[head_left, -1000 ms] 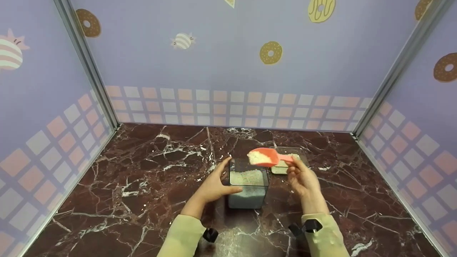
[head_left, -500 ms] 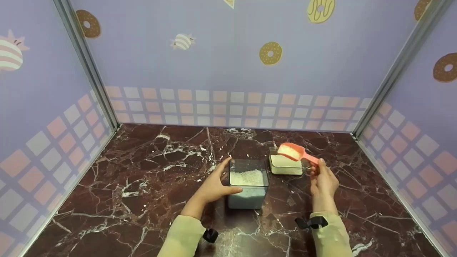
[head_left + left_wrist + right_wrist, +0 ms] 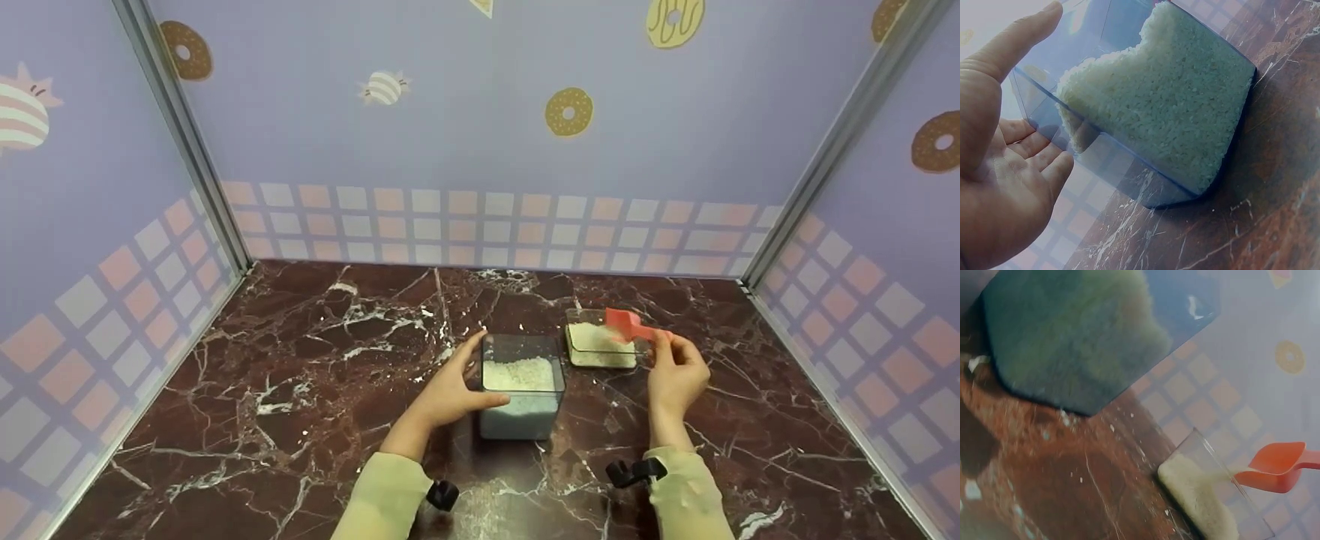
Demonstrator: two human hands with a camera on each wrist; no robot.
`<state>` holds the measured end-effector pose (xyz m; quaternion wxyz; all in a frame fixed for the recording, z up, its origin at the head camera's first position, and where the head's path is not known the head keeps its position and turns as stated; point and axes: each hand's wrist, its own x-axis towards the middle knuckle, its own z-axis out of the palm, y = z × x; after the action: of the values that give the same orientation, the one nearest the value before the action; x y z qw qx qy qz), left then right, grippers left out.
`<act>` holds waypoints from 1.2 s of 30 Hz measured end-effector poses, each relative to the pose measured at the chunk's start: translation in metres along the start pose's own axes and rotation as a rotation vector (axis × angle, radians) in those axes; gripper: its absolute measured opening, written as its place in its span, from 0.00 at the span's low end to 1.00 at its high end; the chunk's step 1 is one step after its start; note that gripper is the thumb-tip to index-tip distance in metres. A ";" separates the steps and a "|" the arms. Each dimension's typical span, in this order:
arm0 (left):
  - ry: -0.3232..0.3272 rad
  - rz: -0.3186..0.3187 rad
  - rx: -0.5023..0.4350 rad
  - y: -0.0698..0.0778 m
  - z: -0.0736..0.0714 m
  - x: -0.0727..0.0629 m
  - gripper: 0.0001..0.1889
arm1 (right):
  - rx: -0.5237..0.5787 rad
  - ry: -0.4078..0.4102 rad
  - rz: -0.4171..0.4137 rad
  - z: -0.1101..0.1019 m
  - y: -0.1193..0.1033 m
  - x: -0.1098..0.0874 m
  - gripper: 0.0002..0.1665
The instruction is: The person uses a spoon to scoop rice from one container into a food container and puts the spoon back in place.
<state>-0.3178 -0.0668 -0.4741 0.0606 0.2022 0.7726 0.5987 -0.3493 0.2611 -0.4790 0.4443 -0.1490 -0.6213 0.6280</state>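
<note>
My left hand holds a tall clear, bluish storage box by its near left corner, thumb along the front rim and fingers on the left side. White rice partly fills it, heaped unevenly with a dip in its top. My right hand pinches the handle of an orange scoop between thumb and fingers. Tipped over a low clear container, the scoop lets rice stream from its lip, as the right wrist view shows. A pale bed of rice lies in that container.
Both vessels stand on a dark red marbled tabletop, scattered with loose grains. Patterned panels enclose the back and both sides, with metal posts at the corners. Black straps circle both sleeves.
From over the storage box, my right hand has carried the filled scoop rightward to the low container and tipped it, and rice is now falling out. My left hand stays put.
</note>
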 end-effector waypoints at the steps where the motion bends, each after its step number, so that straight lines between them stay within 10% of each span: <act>1: -0.001 0.004 -0.001 0.000 0.000 0.000 0.60 | -0.027 0.003 -0.040 0.000 0.000 -0.001 0.12; 11: 0.001 0.002 0.008 0.000 0.000 0.000 0.60 | -0.131 0.003 -0.302 0.002 -0.011 -0.007 0.08; 21: -0.004 0.004 -0.034 -0.002 0.000 0.001 0.60 | 0.280 -0.027 0.140 -0.003 -0.044 0.000 0.07; 28: -0.001 0.012 -0.034 -0.001 0.000 0.001 0.61 | 0.398 -0.172 0.221 -0.001 -0.074 -0.009 0.12; 36: 0.007 0.020 -0.020 -0.001 0.000 0.000 0.60 | 0.000 -0.518 -0.009 0.008 -0.102 -0.046 0.09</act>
<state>-0.3181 -0.0665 -0.4753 0.0538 0.2072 0.7646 0.6079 -0.2909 0.2046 -0.4016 0.2730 0.0197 -0.7150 0.6434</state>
